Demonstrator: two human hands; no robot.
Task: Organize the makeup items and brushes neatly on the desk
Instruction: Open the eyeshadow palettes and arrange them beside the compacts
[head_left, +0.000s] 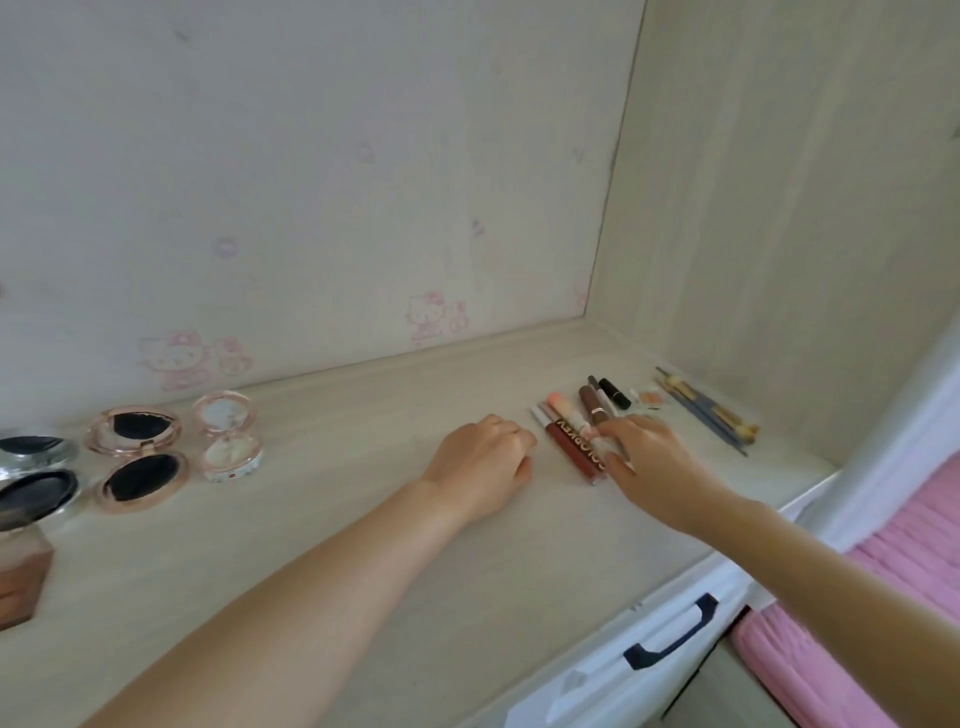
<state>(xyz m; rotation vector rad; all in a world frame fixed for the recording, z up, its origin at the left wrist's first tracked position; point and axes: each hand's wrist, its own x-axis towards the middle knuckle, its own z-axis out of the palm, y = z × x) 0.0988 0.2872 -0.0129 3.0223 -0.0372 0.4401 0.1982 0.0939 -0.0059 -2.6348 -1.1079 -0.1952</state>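
The desk (363, 530), a pale wood-grain laminate surface set into a corner alcove, carries all items under inspection. Well to the left of the left hand (480, 460) lie two round rose-gold compacts (140, 452), hinged open and flat, dark inside, with a smaller open compact (228, 439) of pearly finish beside them; they appear grouped by type, suggesting that portion of the sorting is done. The left hand rests on the desk with fingers curled under and holding nothing, seemingly bracing. Immediately right of it, between the two hands, a row of slim tubes lies side by side, the largest a dark red lip gloss tube (574, 452) with gold lettering, glossy and cylindrical, next to a pale thin stick (540, 418). The right hand (644, 462) reaches over the near end of this row, fingertips pinching or nudging a small translucent tube (597, 441); the exact hold is obscured by blur. Judged from the parallel lie, the tubes are being squared into line. Beyond the right hand sit a brown tube (589, 400) and a black lipstick (615, 392). Further right of that hand, thin-handled makeup brushes (711, 415) lie bundled parallel near the side wall, blue and wooden handles touching.
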